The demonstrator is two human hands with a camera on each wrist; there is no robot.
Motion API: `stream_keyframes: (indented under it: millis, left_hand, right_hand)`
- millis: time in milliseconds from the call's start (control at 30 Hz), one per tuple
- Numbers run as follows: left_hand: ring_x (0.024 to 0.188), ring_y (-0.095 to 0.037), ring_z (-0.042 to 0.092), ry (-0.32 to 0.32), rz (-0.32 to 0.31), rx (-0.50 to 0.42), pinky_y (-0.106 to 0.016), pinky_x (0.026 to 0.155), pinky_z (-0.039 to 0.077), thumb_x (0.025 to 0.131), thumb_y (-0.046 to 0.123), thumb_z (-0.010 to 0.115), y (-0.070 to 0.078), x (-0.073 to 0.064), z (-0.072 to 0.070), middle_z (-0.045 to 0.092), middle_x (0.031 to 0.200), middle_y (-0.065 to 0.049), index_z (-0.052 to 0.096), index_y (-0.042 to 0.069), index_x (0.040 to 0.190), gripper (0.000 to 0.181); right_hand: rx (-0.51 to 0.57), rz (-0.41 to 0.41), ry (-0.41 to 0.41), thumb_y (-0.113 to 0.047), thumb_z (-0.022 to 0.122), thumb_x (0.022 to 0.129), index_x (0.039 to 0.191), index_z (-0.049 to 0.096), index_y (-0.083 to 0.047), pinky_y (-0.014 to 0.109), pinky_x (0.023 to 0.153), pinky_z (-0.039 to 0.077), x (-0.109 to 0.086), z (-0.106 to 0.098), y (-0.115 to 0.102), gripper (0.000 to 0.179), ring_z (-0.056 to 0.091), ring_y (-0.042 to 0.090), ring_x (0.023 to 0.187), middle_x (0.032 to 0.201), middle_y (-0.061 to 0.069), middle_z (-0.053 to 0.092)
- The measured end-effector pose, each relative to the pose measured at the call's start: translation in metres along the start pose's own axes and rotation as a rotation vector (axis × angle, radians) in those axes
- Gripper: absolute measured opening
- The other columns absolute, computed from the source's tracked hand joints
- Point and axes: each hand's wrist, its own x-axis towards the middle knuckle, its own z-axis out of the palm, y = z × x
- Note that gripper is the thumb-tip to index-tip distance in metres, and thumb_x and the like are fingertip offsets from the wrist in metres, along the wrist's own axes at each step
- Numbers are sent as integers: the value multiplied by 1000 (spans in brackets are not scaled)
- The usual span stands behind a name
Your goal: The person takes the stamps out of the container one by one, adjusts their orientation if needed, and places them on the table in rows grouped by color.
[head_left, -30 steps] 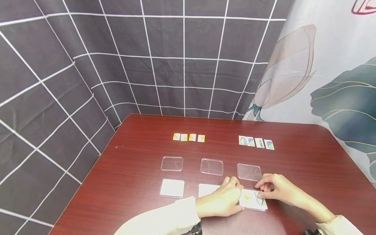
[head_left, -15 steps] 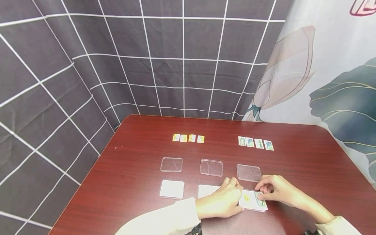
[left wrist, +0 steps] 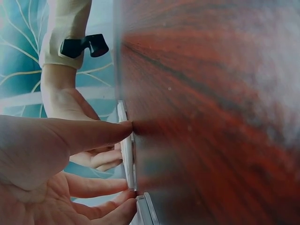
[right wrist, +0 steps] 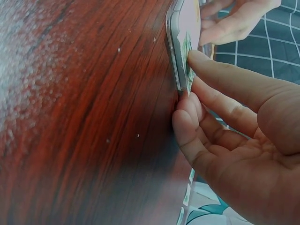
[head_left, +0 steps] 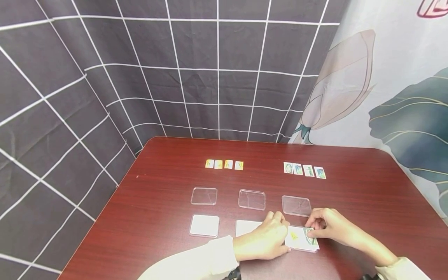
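Observation:
My left hand (head_left: 264, 239) holds a flat clear case with a white insert (head_left: 300, 245) by its left side, thumb at the near edge and fingers at the far edge. A small yellow picture stamp (head_left: 294, 235) lies on the insert. At the case's right end my right hand (head_left: 330, 227) has its thumb on a green picture stamp (head_left: 310, 237). In the right wrist view that green stamp (right wrist: 186, 58) sticks out past the case's edge, with fingertips close to its corner. The left wrist view shows the left thumb (left wrist: 105, 133) against the case (left wrist: 127, 154).
Two more white-insert cases lie leftward, one at far left (head_left: 204, 225) and one (head_left: 247, 226) partly behind the left hand. Behind them are three clear lids (head_left: 204, 196). Farther back sit rows of yellow stamps (head_left: 218, 164) and green-blue stamps (head_left: 308, 170) on the red-brown table (head_left: 157, 217).
The right fingertips have shifted very slightly at the case's right end, and the green stamp's edge with them. The left hand stays on the case.

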Motion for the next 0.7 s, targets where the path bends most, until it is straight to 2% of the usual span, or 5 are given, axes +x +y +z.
stream_keyframes:
  millis: [367,700]
  left_hand:
    - [101,-8,45,3,23,29,-20,82,34,82,46,78,0,0,0,57,106,3,67,14,107,42]
    - [100,-8,45,0,23,37,-20,82,33,82,46,78,0,0,-2,57,105,4,68,15,104,39]
  right_hand:
    - [-11,18,21,-3,86,71,80,69,-14,21,51,45,0,0,-2,23,51,2,63,71,-12,54]
    - [-15,53,31,-1,84,73,81,69,-15,21,51,44,0,-3,-3,22,49,-3,65,73,-20,55]
